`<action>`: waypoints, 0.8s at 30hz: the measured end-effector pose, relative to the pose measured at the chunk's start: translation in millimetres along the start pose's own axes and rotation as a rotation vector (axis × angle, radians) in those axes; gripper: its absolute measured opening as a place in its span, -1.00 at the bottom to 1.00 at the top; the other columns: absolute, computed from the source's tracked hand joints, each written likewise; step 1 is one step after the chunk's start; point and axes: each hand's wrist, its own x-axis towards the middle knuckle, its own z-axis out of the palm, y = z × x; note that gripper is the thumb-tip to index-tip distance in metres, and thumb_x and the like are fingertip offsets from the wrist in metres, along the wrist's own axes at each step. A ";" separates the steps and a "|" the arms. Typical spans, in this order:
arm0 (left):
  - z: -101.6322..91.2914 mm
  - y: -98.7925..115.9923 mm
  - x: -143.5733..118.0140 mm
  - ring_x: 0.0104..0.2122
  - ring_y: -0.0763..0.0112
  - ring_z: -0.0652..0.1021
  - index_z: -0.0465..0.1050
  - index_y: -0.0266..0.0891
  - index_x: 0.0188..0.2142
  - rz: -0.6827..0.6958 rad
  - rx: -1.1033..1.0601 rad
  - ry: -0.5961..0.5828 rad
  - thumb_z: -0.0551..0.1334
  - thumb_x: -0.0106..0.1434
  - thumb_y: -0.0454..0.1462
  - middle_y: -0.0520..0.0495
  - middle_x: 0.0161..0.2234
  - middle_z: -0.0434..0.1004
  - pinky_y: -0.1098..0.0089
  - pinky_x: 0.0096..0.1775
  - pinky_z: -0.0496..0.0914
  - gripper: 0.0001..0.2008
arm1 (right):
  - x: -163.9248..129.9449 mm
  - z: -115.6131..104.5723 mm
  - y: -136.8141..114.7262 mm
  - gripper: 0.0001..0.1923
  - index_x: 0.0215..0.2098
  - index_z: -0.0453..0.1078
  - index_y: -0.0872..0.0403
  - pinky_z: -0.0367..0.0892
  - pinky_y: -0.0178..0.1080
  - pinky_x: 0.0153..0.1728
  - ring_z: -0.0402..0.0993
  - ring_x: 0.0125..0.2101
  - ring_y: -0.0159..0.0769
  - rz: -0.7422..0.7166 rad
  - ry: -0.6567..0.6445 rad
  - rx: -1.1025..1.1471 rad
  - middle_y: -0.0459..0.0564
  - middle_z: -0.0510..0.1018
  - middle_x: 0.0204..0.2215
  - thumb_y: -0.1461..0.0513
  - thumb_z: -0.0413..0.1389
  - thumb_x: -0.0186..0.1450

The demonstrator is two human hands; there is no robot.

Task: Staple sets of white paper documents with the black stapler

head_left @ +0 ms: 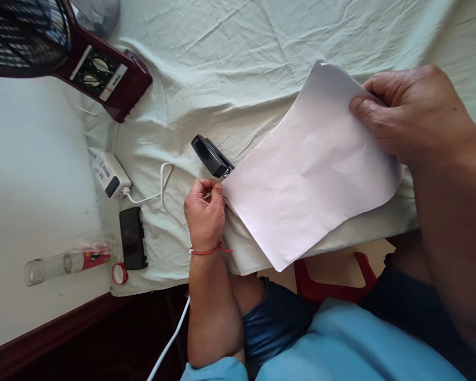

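Right hand (412, 114) pinches white paper sheets (309, 169) at three o'clock. Left hand (204, 214), fingers curled together at the sheets' corner, sits just below the black stapler (211, 155), centre of the cloth-covered surface (230, 63).

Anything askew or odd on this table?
A clear bottle lies on its side at the left, its red cap off beside it. The pale cloth is wrinkled. The paper in the right hand curls upward, one corner tucked in the stapler.

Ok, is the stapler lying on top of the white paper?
No, the black stapler lies on the cloth beside the paper, at its left corner, with the sheet's edge just overlapping its tip.
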 end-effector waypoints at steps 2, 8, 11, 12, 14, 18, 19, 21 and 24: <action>1.5 -1.5 2.0 -0.50 0.50 0.38 0.45 -0.17 -0.30 0.000 -0.006 -0.004 0.29 0.34 -0.20 0.06 -0.41 0.44 0.42 -0.41 0.29 -0.89 | 0.1 0.2 0.4 -0.77 -0.37 0.54 0.09 0.10 -0.21 -0.41 0.10 -0.52 -0.54 -0.007 0.007 0.004 -0.20 0.24 -0.59 0.22 0.21 0.46; 6.6 2.9 5.8 -0.49 0.47 0.43 0.45 -0.17 -0.36 -0.033 0.039 0.039 0.28 0.27 -0.27 0.08 -0.47 0.43 0.43 -0.38 0.34 -0.93 | 0.7 0.9 2.3 -0.71 -0.40 0.52 0.10 0.06 -0.25 -0.46 0.11 -0.52 -0.53 -0.035 0.018 0.043 -0.18 0.26 -0.58 0.15 0.23 0.46; 8.8 8.1 4.1 -0.50 0.49 0.43 0.46 -0.18 -0.38 -0.028 0.019 0.048 0.28 0.24 -0.29 0.08 -0.48 0.44 0.44 -0.39 0.32 -0.94 | 0.9 0.3 1.1 -0.74 -0.42 0.50 0.10 0.07 -0.22 -0.45 0.09 -0.53 -0.53 0.000 0.019 0.054 -0.19 0.23 -0.59 0.23 0.22 0.44; 9.5 10.0 3.2 -0.51 0.51 0.41 0.47 -0.18 -0.38 -0.016 0.008 0.047 0.29 0.23 -0.28 0.08 -0.48 0.45 0.45 -0.40 0.30 -0.94 | 1.1 -0.1 0.6 -0.75 -0.43 0.50 0.10 0.07 -0.21 -0.44 0.08 -0.53 -0.54 0.011 0.022 0.054 -0.20 0.22 -0.59 0.26 0.22 0.44; 10.8 13.5 1.4 -0.54 0.56 0.37 0.48 -0.20 -0.37 0.010 -0.011 0.049 0.32 0.21 -0.25 0.08 -0.44 0.49 0.47 -0.44 0.26 -0.92 | 1.6 -0.7 0.0 -0.76 -0.42 0.50 0.09 0.08 -0.19 -0.42 0.08 -0.53 -0.54 0.022 0.028 0.049 -0.20 0.20 -0.58 0.28 0.21 0.44; 12.7 17.6 -0.8 -0.56 0.61 0.34 0.50 -0.22 -0.36 0.013 -0.016 0.075 0.36 0.18 -0.26 0.07 -0.41 0.55 0.50 -0.48 0.20 -0.91 | 1.5 -1.8 -0.4 -0.76 -0.43 0.50 0.09 0.16 -0.17 -0.38 0.07 -0.52 -0.53 0.030 0.036 0.042 -0.20 0.19 -0.58 0.28 0.21 0.43; 13.0 17.7 -1.1 -0.56 0.62 0.34 0.50 -0.22 -0.36 0.006 -0.015 0.080 0.37 0.18 -0.26 0.07 -0.40 0.56 0.51 -0.48 0.19 -0.90 | 1.0 -2.0 -0.4 -0.76 -0.42 0.50 0.09 0.20 -0.16 -0.36 0.08 -0.52 -0.52 0.029 0.039 0.047 -0.20 0.20 -0.58 0.28 0.21 0.44; 13.3 16.8 -1.7 -0.59 0.63 0.32 0.51 -0.23 -0.35 0.000 -0.021 0.098 0.38 0.20 -0.24 0.08 -0.42 0.54 0.51 -0.52 0.15 -0.88 | 0.1 -2.3 -0.2 -0.76 -0.41 0.52 0.08 0.25 -0.15 -0.34 0.09 -0.51 -0.50 0.027 0.040 0.059 -0.20 0.21 -0.57 0.27 0.20 0.45; 13.8 13.7 -2.3 -0.63 0.64 0.27 0.51 -0.22 -0.32 0.010 -0.038 0.133 0.40 0.25 -0.20 0.15 -0.52 0.37 0.49 -0.56 0.09 -0.84 | -0.6 -2.6 0.6 -0.77 -0.41 0.55 0.04 0.29 -0.13 -0.32 0.15 -0.48 -0.44 0.029 0.038 0.073 -0.16 0.24 -0.56 0.26 0.20 0.43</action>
